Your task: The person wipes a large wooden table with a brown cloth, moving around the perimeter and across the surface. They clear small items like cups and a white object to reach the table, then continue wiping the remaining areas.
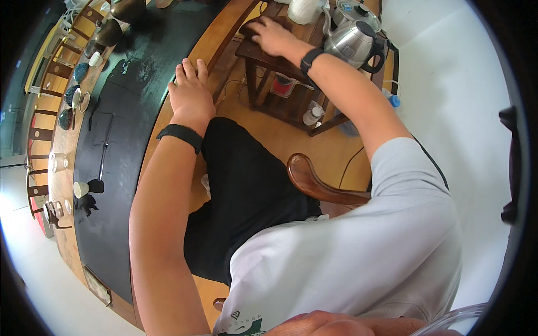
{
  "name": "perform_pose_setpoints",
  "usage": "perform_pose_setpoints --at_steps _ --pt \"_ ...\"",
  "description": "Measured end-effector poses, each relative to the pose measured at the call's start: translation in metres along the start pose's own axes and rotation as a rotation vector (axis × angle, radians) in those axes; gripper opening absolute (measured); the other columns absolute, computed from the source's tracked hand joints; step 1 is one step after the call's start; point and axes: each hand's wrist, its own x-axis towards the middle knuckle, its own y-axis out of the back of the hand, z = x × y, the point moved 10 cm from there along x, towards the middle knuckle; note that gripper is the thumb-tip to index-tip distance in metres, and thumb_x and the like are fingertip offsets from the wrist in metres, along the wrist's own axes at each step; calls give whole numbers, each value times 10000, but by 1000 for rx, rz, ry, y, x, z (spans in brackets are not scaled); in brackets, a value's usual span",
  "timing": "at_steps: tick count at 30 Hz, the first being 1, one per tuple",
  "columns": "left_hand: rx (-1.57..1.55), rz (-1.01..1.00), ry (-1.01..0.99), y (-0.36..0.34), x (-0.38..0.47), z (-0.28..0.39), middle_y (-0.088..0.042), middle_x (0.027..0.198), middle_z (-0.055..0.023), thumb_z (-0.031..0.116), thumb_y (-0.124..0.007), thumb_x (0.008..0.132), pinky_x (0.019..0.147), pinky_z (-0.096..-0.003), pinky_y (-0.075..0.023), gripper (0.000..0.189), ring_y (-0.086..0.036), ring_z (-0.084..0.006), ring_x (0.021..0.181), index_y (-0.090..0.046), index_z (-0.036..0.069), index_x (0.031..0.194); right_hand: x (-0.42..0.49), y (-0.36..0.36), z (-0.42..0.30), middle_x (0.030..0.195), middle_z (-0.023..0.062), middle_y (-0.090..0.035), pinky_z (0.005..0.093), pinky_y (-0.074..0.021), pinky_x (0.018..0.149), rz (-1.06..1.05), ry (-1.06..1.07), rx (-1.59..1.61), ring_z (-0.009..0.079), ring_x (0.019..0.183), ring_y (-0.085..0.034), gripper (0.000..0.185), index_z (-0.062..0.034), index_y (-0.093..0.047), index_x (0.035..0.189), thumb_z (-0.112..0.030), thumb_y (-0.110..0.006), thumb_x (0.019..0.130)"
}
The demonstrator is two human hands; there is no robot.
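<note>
My left hand (191, 94) lies palm down on the wooden rim (222, 31) of a black-topped tea table (122, 138), fingers slightly apart and holding nothing. My right hand (271, 37) reaches out over a small dark wooden side table (262, 52). Its spread fingers rest on a dark brown, rounded item (248, 27), possibly a cloth; whether they grip it cannot be told. To the right of that hand stands a stainless-steel kettle (349, 42) with a black handle. Wet patches shine on the black tabletop.
Near the tabletop's far edge are a small pale cup (81, 190), a glass cup (59, 162), blue-green ornaments (66, 119) and dark teapots (108, 32). A curved wooden chair arm (309, 172) is beside my leg. A plastic bottle (313, 114) stands on the lower shelf.
</note>
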Motion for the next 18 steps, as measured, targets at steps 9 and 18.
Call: perform_pose_setpoints --at_steps 9,18 --pt "9 -7 27 -1 3 -1 -197 1845 -194 381 -787 972 1259 -487 -433 1096 -272 -340 1694 -108 112 1790 76 -2 81 1754 244 -371 536 -410 1290 -11 -122 98 481 1572 -426 574 -245 -469 1677 -374 -601 1133" --pt "2 -31 29 -2 1 0 -173 1854 -192 374 -805 952 1279 -496 -415 1136 -248 -350 1703 -84 130 1794 -73 3 7 1760 287 -346 522 -386 1304 -117 -8 176 464 1615 -377 569 -303 -456 1676 -402 -593 1133"
